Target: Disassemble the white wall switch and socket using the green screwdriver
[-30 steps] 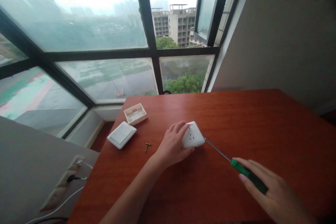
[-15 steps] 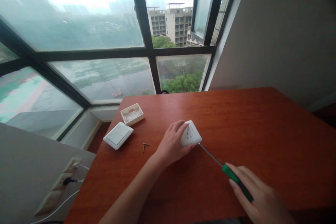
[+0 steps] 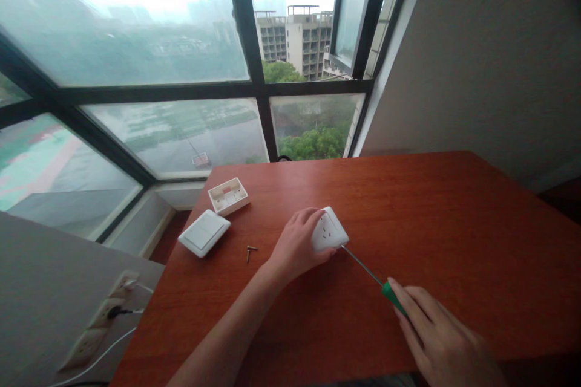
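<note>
My left hand [image 3: 297, 239] is closed around a white wall socket [image 3: 332, 228], with its slotted face turned up, on the red-brown table. In my right hand [image 3: 438, 326] is a screwdriver [image 3: 391, 295] with a green handle and a long thin shaft. Its tip meets the socket's near edge, by my left thumb; what exactly it touches there is too small to make out. Left of my left hand lie a few small screws [image 3: 249, 251]. Farther left are a white wall switch [image 3: 205, 233] and an open white mounting box [image 3: 229, 196].
The wooden table [image 3: 417, 205] reaches to the window frame [image 3: 267, 127] and the grey wall [image 3: 481, 72] on the right. Low on the left wall are several outlets [image 3: 100, 313] with plugs and white cables.
My right hand has slid forward along the screwdriver, its fingers now covering more of the green handle. The socket, my left hand and the screwdriver tip stay almost where they were.
</note>
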Demonstrator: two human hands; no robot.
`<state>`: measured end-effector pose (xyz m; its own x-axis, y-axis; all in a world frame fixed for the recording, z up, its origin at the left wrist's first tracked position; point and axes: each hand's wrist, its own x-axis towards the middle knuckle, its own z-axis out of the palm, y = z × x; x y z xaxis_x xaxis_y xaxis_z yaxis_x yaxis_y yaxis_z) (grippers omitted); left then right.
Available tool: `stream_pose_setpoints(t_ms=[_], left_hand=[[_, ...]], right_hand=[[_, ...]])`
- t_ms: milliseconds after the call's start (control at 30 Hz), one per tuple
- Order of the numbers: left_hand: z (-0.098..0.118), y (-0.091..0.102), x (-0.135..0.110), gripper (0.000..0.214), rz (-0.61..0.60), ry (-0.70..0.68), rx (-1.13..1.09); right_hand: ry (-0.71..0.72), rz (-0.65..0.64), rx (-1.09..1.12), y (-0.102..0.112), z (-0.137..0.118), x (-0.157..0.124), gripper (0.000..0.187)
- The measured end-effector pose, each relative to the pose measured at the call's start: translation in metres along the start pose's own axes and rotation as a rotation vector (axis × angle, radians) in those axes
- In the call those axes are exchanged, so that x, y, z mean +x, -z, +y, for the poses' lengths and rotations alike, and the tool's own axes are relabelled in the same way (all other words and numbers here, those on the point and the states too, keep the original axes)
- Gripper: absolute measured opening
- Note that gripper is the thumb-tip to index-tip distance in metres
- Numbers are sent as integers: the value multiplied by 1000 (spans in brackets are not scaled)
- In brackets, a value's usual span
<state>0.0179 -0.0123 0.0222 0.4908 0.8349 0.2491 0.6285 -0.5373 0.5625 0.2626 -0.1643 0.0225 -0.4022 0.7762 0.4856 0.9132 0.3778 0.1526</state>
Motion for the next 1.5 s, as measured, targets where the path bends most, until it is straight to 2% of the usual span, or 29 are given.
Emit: stream_pose_setpoints(t_ms=[100, 200, 300, 433, 500, 533, 567, 633, 700, 800, 867, 900, 967, 1000, 1133, 1167, 1233, 1300, 1367, 1433, 1500], left_hand=[[0, 1, 1, 77, -9, 1, 20], [1, 2, 2, 78, -10, 8, 23], [2, 3, 2, 78, -11, 10, 21], [2, 5, 3, 79, -12, 9, 27], [2, 6, 3, 79, -19, 10, 38], [3, 6, 3, 79, -23, 12, 41], [3, 6, 3, 79, -26, 14, 43], [3, 6, 2, 80, -32, 20, 43], [4, 6, 2, 80, -27, 21, 42], [4, 6, 2, 78, -19, 15, 43], [4, 6, 2, 78, -19, 12, 40], [4, 6, 2, 79, -20, 12, 38], [5, 7, 2, 79, -19, 16, 35], [5, 7, 3, 79, -18, 17, 34], [5, 8, 3, 78, -10, 22, 20], [5, 8, 3, 78, -8, 24, 16], [4, 9, 3, 77, -6, 26, 13], [4, 10, 3, 76, -7, 23, 12], [4, 11, 3, 75, -9, 18, 15], [5, 12, 2, 74, -9, 16, 23], [5, 12, 2, 73, -8, 16, 37]], right_hand=[[-40, -6, 60, -3, -5, -2, 36], [-227, -86, 283, -9, -8, -4, 34], [-568, -239, 674, -6, -7, 1, 36], [-1163, -482, 1338, 8, -6, 15, 42], [-1337, -535, 1609, 11, -7, 19, 39], [-1372, -541, 1683, 10, -8, 19, 38], [-1381, -542, 1697, 8, -10, 18, 38], [-1312, -523, 1554, 1, -11, 12, 41], [-1096, -437, 1262, -7, -11, 4, 44], [-665, -233, 769, -16, -11, -6, 37], [-500, -153, 548, -17, -11, -10, 35], [-473, -138, 507, -16, -11, -10, 35], [-536, -160, 599, -13, -11, -7, 34], [-630, -198, 722, -11, -11, -4, 34], [-1222, -471, 1463, 0, -9, 11, 38], [-1334, -510, 1644, 2, -8, 14, 36], [-1447, -549, 1917, 3, -7, 16, 33], [-1469, -536, 1965, 1, -8, 15, 33], [-1405, -518, 1768, -3, -9, 12, 37], [-1193, -463, 1436, -7, -10, 8, 42], [-880, -335, 1052, -9, -10, 4, 40]])
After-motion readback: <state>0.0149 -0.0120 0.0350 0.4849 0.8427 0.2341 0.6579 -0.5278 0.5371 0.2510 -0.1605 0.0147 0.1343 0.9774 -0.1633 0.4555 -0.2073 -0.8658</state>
